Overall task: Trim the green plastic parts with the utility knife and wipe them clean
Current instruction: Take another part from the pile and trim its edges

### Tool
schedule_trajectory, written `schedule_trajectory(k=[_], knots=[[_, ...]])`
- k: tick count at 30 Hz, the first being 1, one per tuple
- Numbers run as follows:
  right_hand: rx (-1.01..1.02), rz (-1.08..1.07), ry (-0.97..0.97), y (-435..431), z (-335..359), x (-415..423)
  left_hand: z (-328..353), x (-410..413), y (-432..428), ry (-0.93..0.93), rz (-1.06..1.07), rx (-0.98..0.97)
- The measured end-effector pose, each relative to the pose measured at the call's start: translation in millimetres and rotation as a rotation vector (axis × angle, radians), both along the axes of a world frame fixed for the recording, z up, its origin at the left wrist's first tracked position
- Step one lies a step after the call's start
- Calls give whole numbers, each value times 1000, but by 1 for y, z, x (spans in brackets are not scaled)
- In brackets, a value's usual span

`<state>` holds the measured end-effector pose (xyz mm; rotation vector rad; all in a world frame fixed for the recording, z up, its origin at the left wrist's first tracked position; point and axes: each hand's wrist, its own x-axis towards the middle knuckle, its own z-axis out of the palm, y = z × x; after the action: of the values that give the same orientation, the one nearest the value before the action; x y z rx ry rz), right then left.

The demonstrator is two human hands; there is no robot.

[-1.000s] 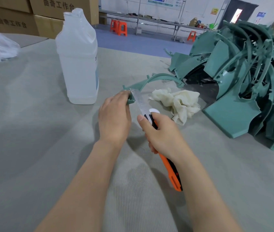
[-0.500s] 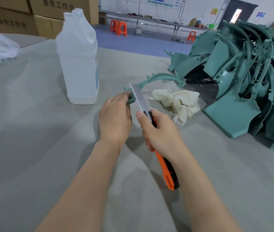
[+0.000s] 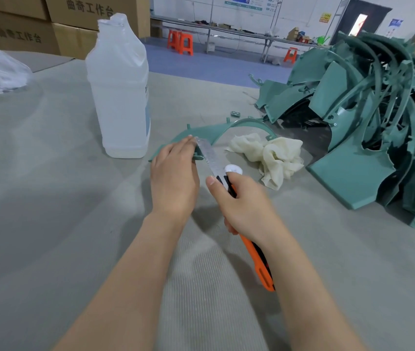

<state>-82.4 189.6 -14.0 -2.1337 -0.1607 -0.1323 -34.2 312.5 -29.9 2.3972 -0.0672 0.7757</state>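
Left hand [image 3: 173,178] grips the near end of the curved green part [image 3: 209,127] on the table [image 3: 49,211], fingers together over it. Right hand [image 3: 248,207] is wrapped round the orange knife [image 3: 259,264], blade laid against the part's edge. A rag [image 3: 269,155] sits just beside it, with a bottle [image 3: 120,97] and a pile of parts [image 3: 353,171] nearby.
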Motion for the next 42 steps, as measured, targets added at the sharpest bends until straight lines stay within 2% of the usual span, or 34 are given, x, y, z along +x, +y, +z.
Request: schedule_trajectory(k=[8,17,21,23,25,29,31,33,36,38,42], knots=[[42,6,-8,7,-1,1,2,-4,-3,-27,-9,-73],[23,46,-70,10,0,-2,7,-9,-7,75,-75,-12],[259,-53,-115,-2,7,2,10,-9,-6,43,-57,-146],[370,-110,-133,-7,10,3,12,-11,-6,30,-73,-239],[397,-162,-150,-11,10,4,17,-11,-6,31,-130,-411],[428,-214,-153,-17,11,7,28,-12,-4,156,-373,-1008],[402,-230,-166,-18,12,8,29,-12,-3,220,-434,-1173],[352,-242,-206,-17,12,7,29,-13,-3,194,-371,-1067],[360,-213,-279,-14,17,2,28,-15,-6,31,-195,-669],[378,-150,-320,-11,21,-3,31,-20,-8,-98,-100,-507],[337,-91,-409,-7,28,-10,36,-25,-11,-219,-129,-213]])
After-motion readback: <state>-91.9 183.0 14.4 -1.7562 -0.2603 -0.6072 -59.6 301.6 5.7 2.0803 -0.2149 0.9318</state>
